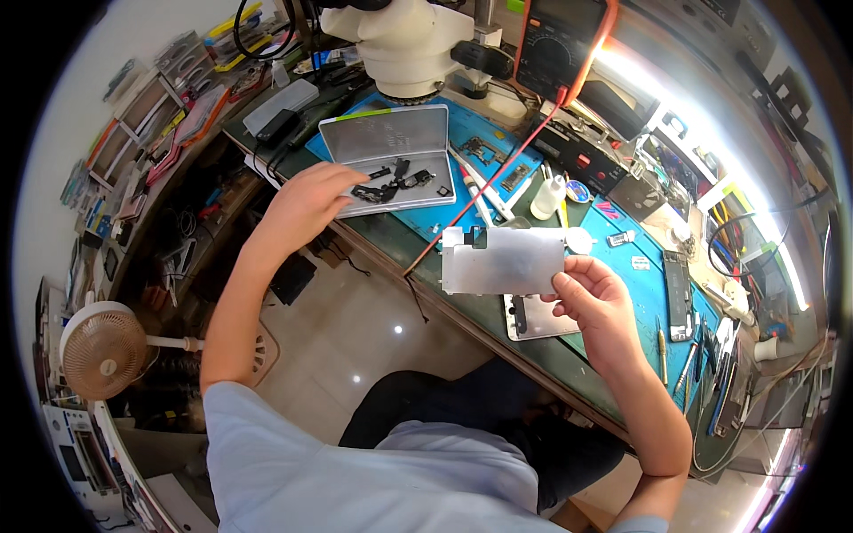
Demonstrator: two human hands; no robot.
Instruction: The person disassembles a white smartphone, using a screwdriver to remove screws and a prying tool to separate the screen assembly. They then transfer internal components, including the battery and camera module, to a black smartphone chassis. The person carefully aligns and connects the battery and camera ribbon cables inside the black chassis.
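Observation:
My left hand (310,200) reaches to the left end of an open metal case (426,133), fingers slightly bent and apart over its near rim; small black parts (391,186) lie inside. In my right hand (586,302), pinched at its lower right corner, is a thin silvery rectangular metal plate (502,262) with a notched upper left, held upright above the bench edge. Behind it, partly hidden, a phone-sized part with a silvery surface (533,320) lies on the bench.
A blue mat (626,213) bears tweezers, a bottle (548,197), circuit boards and a phone body (678,293). A microscope (391,53) and multimeter (560,40) stand at the back; a red lead crosses the bench. A fan (102,351) and cluttered shelves are at left.

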